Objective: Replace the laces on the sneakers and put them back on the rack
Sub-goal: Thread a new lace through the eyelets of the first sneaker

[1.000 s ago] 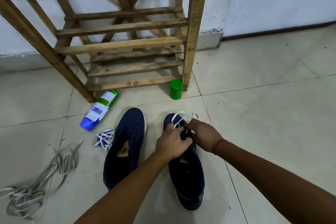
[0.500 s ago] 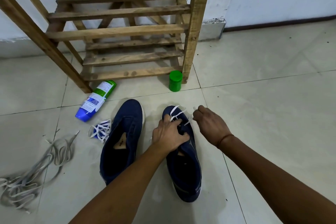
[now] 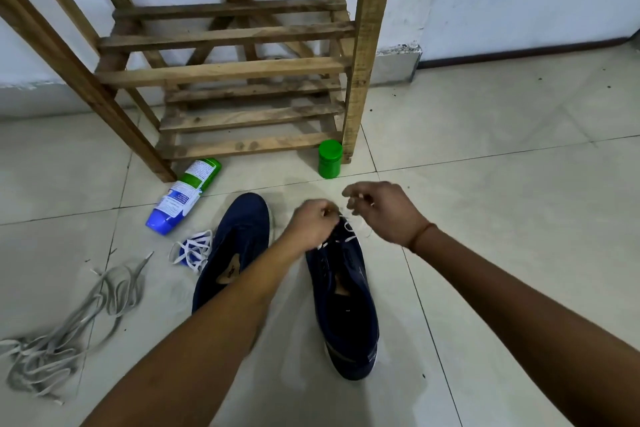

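Left hand (image 3: 313, 224) on lace (image 3: 349, 239), sneaker (image 3: 346, 315) rackward

Your right hand (image 3: 384, 211) has lifted away from the shoe (image 3: 346, 305), drawing the white lace (image 3: 350, 238) up and out to the right. Your left hand (image 3: 311, 225) has slid forward from the tongue to pinch the lace near the toe.
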